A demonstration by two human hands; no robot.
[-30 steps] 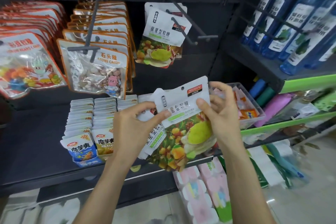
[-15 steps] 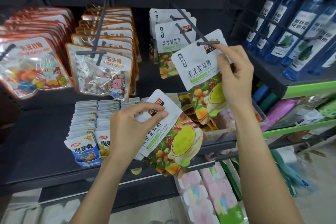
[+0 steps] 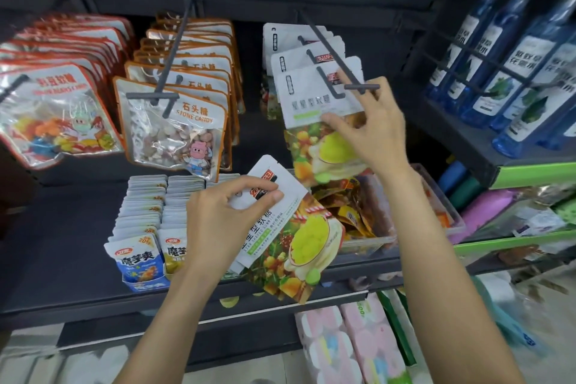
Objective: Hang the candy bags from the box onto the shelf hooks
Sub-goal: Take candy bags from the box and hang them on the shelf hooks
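Observation:
A white-topped candy bag with a fruit print (image 3: 311,97) hangs at the front of the black shelf hook (image 3: 335,62), ahead of other bags of the same kind. My right hand (image 3: 371,131) pinches this bag at its right side, thumb on the front, fingers reaching up by the hook's crossbar. My left hand (image 3: 227,221) grips the top of more of the same candy bags (image 3: 290,246), held tilted over the shelf edge. Behind them stands the clear plastic box (image 3: 371,241) with orange packets inside.
To the left, stone candy bags (image 3: 174,131) and colourful gummy bags (image 3: 53,115) fill two other hooks. Rows of small snack packets (image 3: 140,227) stand on the dark shelf. Blue bottles (image 3: 517,72) line the right-hand shelf. Pastel packs (image 3: 352,349) sit below.
My right hand has slid the bag back along the hook and moved down from its top to its middle. The left hand has kept hold of its bags, nearly still.

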